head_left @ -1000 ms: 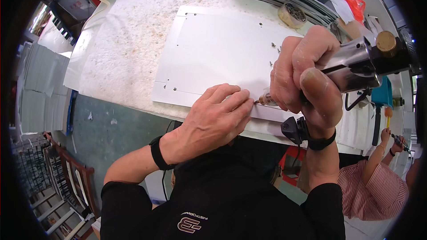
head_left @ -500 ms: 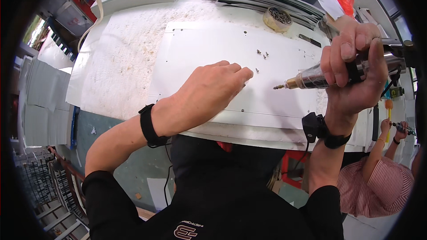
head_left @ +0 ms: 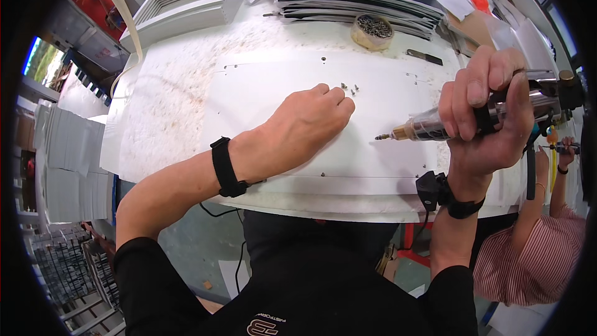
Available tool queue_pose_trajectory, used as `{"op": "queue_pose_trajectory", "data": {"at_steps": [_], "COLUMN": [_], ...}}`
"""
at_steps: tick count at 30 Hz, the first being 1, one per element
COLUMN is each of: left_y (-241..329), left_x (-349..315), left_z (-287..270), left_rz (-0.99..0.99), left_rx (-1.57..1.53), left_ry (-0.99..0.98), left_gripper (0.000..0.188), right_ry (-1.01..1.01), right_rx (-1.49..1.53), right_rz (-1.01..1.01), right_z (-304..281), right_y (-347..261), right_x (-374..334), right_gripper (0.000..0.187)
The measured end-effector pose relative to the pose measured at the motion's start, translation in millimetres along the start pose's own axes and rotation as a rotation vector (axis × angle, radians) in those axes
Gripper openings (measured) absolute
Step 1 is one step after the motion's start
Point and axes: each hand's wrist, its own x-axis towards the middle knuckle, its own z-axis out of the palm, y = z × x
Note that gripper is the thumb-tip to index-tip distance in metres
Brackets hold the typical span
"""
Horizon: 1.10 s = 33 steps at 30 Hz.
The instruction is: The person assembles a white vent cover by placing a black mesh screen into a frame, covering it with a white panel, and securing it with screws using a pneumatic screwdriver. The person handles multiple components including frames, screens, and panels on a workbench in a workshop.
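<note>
My left hand [head_left: 305, 126] rests low over a white panel [head_left: 261, 87], its fingers curled together and pointing down. What is between the fingertips is hidden beneath the hand. A few small loose screws [head_left: 355, 89] lie on the panel just past its knuckles. My right hand [head_left: 488, 109] is wrapped round a silver power screwdriver [head_left: 429, 126] with a brass-coloured nose. The driver is held nearly level above the panel, its bit [head_left: 380, 137] pointing left toward my left hand, apart from it. Small screw heads or holes dot the panel's edges.
A round tub of screws [head_left: 372, 31] stands behind the panel, with a dark-handled knife [head_left: 425, 57] beside it. Stacked dark sheets [head_left: 360, 3] and a white louvred frame [head_left: 193, 3] lie at the back. Another person in a striped shirt [head_left: 535, 261] works at the right.
My left hand has shifted over a loose screw that showed in front of it before, now covered. The driver's bit is slightly nearer that hand. The whole view has shifted a little.
</note>
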Motion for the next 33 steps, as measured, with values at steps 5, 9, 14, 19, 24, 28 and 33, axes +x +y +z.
{"op": "queue_pose_trajectory", "data": {"at_steps": [5,9,14,19,24,28,33], "left_y": [1,-4,-4,-5,-5,-6,-14], "left_x": [-2,-17,-38,-43,-46,-46,-51], "left_z": [-11,-12,-7,-10,-14,-14,-15], "left_rz": [-0.255,-0.538,-0.546,-0.56,-0.588,-0.594,-0.558], "left_rx": [-0.469,-1.163,-1.598,-1.725,-1.717,-1.726,-1.696], "left_ry": [-0.07,-0.102,0.035,0.052,0.041,0.026,0.047], "left_gripper": [0.012,0.013,0.014,0.017,0.018,0.017,0.018], "right_ry": [0.051,0.073,0.069,0.07,0.072,0.053,-0.037], "right_rx": [-0.025,0.069,0.146,0.154,0.144,0.144,0.138], "right_rz": [-0.048,-0.051,-0.053,-0.044,-0.03,-0.02,0.004], "right_z": [4,10,21,28,33,33,35], "right_y": [-7,-12,-6,4,10,12,18], "right_x": [9,16,25,28,30,31,46], "right_gripper": [0.028,0.026,0.025,0.024,0.024,0.024,0.026]}}
